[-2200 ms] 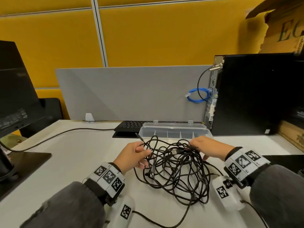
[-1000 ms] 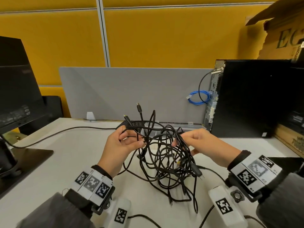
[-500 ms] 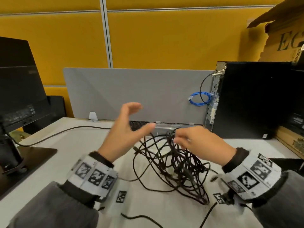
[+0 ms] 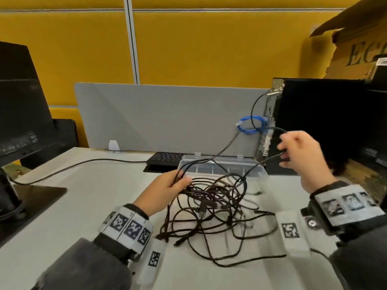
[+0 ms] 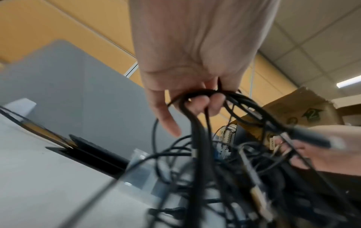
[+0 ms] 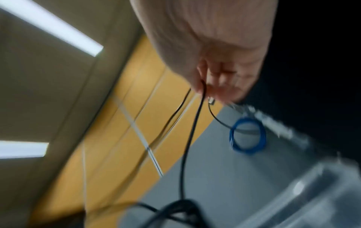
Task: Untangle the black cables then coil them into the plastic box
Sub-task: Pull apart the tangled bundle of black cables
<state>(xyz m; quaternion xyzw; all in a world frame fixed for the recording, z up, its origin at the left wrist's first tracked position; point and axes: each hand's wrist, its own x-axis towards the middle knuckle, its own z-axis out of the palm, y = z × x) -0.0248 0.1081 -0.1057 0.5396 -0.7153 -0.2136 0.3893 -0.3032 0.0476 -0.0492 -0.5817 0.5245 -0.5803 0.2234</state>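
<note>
My left hand (image 4: 165,190) grips the black cables (image 4: 213,208) on the table before the plastic box (image 4: 257,171) as anchor; my right hand (image 4: 299,155) apparently pinches one strand, drawing it clear.

A black monitor (image 4: 18,105) is standing at the left edge of the white desk (image 4: 79,197), its cable (image 4: 83,163) trailing across the desktop. A grey divider panel (image 4: 167,116) is rising behind a black keyboard (image 4: 165,158). A black computer tower (image 4: 320,120) is sitting to the right, a coiled blue cable (image 4: 250,124) hanging at its rear. A cardboard box (image 4: 356,38) is showing above it, against yellow wall panels (image 4: 209,42).
</note>
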